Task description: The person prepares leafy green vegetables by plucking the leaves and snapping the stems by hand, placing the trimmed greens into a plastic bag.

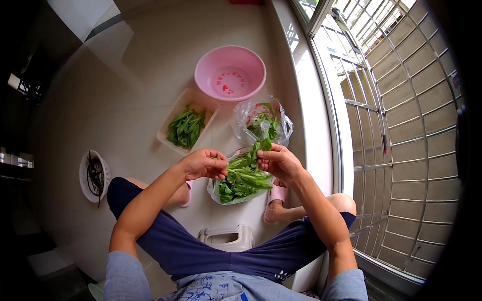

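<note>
In the head view, you sit with the knees spread wide, and both of your hands are raised in front of you over the pale tiled floor (140, 110). Your right hand (280, 161) is grasping the leafy greens (244, 161) between the thumb and the fingers, near their upper, darker leaves. Your left hand (206, 164) is at the other side, with its fingers curled at the paler stem end — whether they pinch the stem or only touch it, I cannot tell. The greens are thus between your two hands, above an open clear bag (214, 192), which lies on the floor between your feet and contains more green leaves (232, 191). Beyond it, just past your right hand, stands another plastic bag (244, 120) with greens and some red print. To the left of this bag there is a cream rectangular basket (163, 131), in which a heap of picked leaves (186, 128) is lying. The pink basin (208, 75) stands behind these two, with red print on its bottom. Far to your left, near your knee, is a round white basket (106, 173) with dark, long pieces inside. A pale stool (242, 240) shows between your thighs — and a barred window (401, 150) is at your right.
</note>
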`<state>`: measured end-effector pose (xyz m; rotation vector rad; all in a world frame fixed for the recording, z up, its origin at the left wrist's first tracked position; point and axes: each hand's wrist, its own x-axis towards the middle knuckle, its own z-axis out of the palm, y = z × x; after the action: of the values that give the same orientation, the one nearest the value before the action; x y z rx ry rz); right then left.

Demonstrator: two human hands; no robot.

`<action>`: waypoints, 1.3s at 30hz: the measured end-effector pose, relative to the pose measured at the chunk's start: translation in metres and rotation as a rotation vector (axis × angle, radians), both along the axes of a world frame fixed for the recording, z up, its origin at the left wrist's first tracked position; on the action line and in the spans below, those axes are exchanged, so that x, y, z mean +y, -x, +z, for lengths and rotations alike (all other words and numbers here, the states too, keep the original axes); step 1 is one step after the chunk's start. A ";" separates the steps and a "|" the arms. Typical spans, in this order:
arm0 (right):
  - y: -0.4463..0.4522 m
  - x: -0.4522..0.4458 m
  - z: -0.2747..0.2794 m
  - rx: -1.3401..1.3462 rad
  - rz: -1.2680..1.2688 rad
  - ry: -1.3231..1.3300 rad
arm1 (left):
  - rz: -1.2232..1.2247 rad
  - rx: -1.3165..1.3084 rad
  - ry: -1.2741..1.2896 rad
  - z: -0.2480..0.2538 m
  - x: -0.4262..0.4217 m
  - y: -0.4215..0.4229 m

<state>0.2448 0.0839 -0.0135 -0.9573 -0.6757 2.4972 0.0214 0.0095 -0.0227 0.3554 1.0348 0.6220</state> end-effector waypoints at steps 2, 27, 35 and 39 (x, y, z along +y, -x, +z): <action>0.000 0.001 0.000 0.002 -0.015 0.002 | -0.110 0.022 -0.069 0.004 -0.001 -0.001; 0.009 0.008 0.009 -0.558 0.117 -1.107 | 0.127 -0.158 -0.195 -0.008 -0.002 0.007; -0.005 0.034 0.025 -0.221 0.143 -0.681 | 0.155 -0.247 -0.195 -0.003 -0.002 0.010; -0.005 0.051 0.015 -0.446 -0.042 -0.836 | 0.188 -0.251 -0.193 -0.003 -0.003 0.014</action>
<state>0.2500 0.1348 0.0018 -1.1362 -1.6295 1.6595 0.0079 0.0064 -0.0253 0.3403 0.7738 0.9152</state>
